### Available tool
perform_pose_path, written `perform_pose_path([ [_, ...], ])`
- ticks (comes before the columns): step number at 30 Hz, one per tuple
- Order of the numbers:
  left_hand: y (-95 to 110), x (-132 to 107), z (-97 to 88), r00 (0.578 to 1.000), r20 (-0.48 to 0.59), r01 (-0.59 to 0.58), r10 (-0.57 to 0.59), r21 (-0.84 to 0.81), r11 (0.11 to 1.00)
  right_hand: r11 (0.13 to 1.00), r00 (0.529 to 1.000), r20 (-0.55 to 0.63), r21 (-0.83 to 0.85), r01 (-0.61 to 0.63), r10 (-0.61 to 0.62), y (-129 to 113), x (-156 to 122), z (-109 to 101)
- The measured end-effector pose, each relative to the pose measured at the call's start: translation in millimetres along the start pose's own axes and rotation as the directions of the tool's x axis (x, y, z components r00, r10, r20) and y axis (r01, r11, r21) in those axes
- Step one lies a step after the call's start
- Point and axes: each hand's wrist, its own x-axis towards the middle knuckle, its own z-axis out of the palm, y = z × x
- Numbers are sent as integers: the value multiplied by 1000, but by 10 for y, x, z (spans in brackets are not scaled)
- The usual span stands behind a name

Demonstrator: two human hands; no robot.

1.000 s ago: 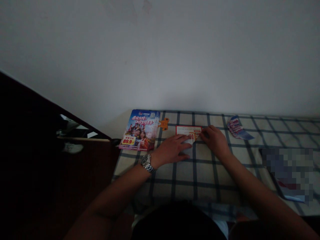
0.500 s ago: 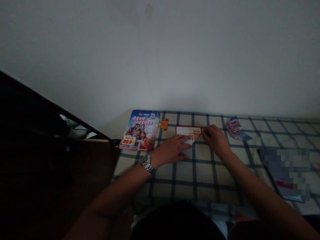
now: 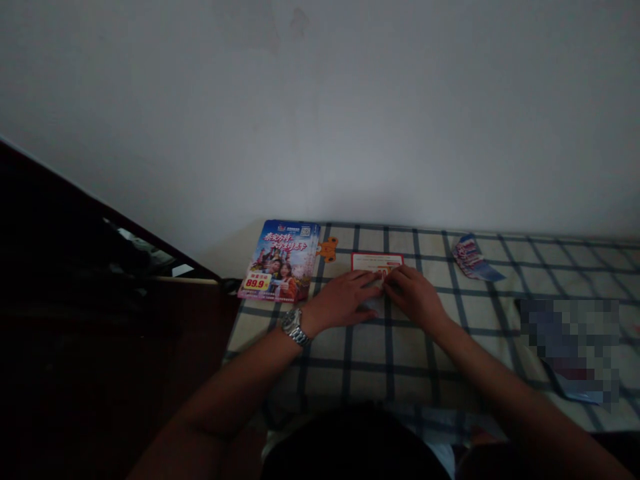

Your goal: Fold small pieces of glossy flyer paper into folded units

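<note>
A white leaflet (image 3: 375, 261) with a red border and printed lines lies on the checked cloth, its near part covered by my hands. My left hand (image 3: 345, 298), a metal watch (image 3: 295, 327) on its wrist, rests flat over the leaflet's near left part with fingers spread. From the right, my right hand (image 3: 416, 297) comes in with its fingers drawn together on the leaflet's right part, close to my left fingertips. What exactly lies under those fingertips is hidden.
On the left of the checked cloth (image 3: 405, 347) sits a stack of colourful flyers (image 3: 280, 260). Beside it lies an orange bear-shaped piece (image 3: 327, 250). A folded printed paper (image 3: 473, 259) is to the right, with a blurred-out flat item (image 3: 570, 353) nearer me. A wall (image 3: 350, 120) rises behind.
My right hand has moved left and slightly nearer me, from the leaflet's right corner to beside my left fingertips. My left hand stays in place.
</note>
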Motion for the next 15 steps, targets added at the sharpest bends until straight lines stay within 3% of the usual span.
perform_pose_path([
  [15,2,-2,-9,1000,17,9,-9,8,1000,1000,1000,3,-19,25,-25,32,-51,74],
])
